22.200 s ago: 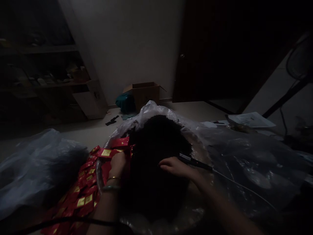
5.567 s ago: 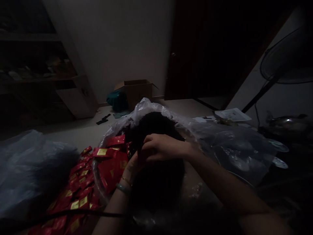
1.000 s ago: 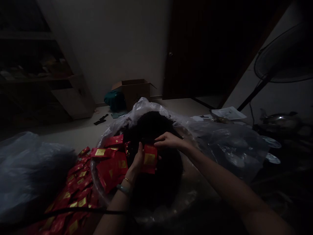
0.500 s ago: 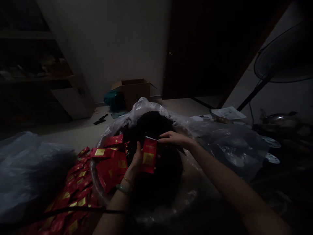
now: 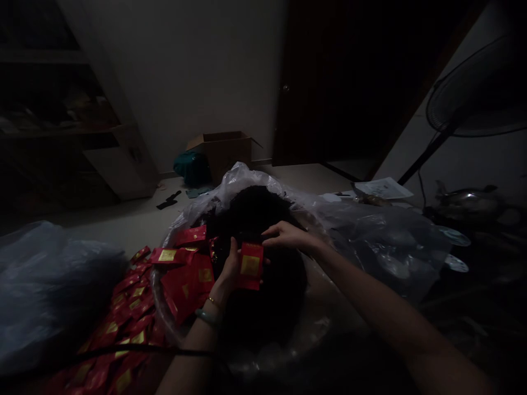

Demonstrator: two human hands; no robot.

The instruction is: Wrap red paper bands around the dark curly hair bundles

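My left hand is closed around a small red packet with a gold label, its thumb along the left edge. At the packet's upper right corner, the fingertips of my right hand are pinched together on its top edge. Below both hands lies a heap of dark loose material, too dark to make out closely, inside a round container lined with clear plastic. More red packets rest on the heap's left side within the liner.
Many sealed-looking red packets are piled left of the container, beside a bulging clear plastic bag. An open cardboard box stands by the wall. On the right are a plastic sheet, papers and a standing fan.
The packet's top with its pale edge stood up earlier; now it looks folded down and the packet appears shorter. My right hand has shifted slightly left. My left hand keeps its hold.
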